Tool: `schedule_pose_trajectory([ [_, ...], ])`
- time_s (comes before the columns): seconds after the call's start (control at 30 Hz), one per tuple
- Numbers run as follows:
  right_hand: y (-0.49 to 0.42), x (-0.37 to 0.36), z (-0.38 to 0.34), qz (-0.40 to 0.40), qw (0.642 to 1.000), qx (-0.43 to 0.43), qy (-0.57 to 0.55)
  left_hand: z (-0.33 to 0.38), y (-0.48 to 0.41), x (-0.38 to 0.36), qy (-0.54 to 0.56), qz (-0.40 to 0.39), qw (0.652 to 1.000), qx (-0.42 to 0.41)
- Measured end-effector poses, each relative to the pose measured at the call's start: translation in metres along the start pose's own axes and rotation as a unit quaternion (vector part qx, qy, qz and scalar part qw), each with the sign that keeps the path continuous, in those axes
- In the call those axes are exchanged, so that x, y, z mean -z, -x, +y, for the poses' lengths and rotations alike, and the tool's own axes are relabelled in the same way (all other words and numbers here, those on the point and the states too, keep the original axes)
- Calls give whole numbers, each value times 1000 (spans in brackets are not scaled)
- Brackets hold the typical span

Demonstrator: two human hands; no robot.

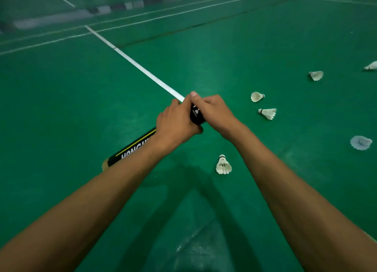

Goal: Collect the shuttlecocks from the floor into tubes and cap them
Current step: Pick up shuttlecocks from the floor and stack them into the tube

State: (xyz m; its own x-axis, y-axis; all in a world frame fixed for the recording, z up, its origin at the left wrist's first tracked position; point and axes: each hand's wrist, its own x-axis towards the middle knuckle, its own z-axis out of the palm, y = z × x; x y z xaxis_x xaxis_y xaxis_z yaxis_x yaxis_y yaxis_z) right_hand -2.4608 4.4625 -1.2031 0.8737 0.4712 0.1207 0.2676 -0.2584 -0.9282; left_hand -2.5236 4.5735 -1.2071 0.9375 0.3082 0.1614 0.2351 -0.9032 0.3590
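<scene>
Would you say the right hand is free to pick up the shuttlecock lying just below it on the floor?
Probably not yet. The right hand is closed over the end of the black tube, which the left hand also grips. The nearest shuttlecock lies unobstructed on the green floor, so once that hand lets go, nothing blocks it.

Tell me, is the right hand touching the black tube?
Touching. The head view shows the right hand wrapped over the far end of the black tube, thumb on top, with no gap; the left hand grips it too.

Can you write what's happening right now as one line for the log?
left hand: holds black tube | right hand: on tube's far end | loose shuttlecocks: six on green floor
</scene>
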Motion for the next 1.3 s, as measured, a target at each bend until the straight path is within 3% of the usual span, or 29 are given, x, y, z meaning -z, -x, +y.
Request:
schedule_pose_trajectory([
  [0.17,-24,20,15,44,999,-16,-26,29,-17,-6,3,-32,999,43],
  [0.37,-39,27,19,33,996,-29,-74,39,-34,-6,-10,-48,996,78],
  [0.57,-47,23,31,60,998,-22,18,40,-51,-27,25,-47,994,97],
  [0.7,-45,32,49,57,998,-11,21,48,-54,-41,35,-61,993,93],
  [0.93,-39,43,50,118,987,-37,102,51,-68,-63,32,-76,991,109],
  [1.3,-23,52,58,88,977,-66,181,61,-71,-86,55,-90,986,130],
])
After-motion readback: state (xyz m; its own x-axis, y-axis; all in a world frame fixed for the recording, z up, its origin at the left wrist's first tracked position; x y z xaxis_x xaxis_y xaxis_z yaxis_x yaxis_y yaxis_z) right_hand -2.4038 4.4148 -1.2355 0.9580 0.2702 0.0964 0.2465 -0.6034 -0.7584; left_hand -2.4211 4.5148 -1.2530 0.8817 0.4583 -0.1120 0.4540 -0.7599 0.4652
